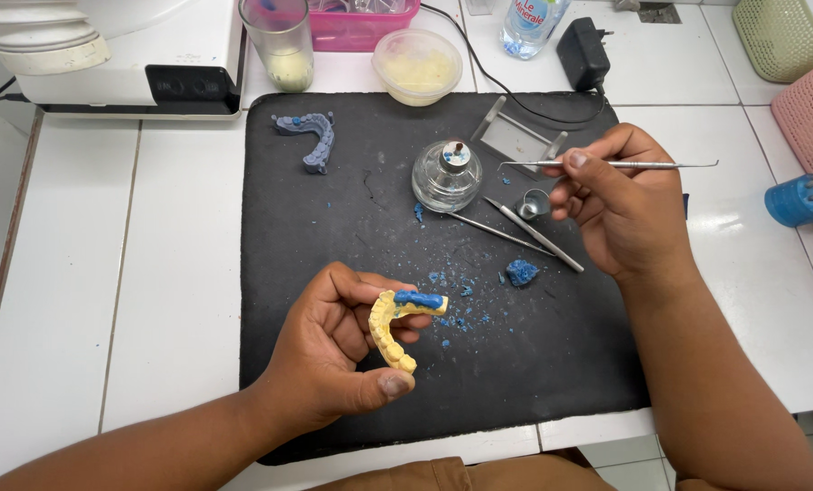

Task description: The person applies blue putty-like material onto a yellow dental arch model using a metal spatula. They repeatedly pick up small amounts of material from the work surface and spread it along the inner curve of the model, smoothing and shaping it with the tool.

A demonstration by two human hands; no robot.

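Yellow plaster dental cast (390, 327), topped with blue wax, sat pinched between thumb and fingers of the left hand (334, 355) above the black mat (334, 236). The right hand (620, 205) gripped a thin metal carving tool (606, 165) near the glass spirit lamp (446, 175).

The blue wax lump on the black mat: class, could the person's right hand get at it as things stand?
Probably yes. The blue wax lump lies bare on the black mat, just below the right hand. However, that hand already holds a thin metal instrument, which hampers picking it up.
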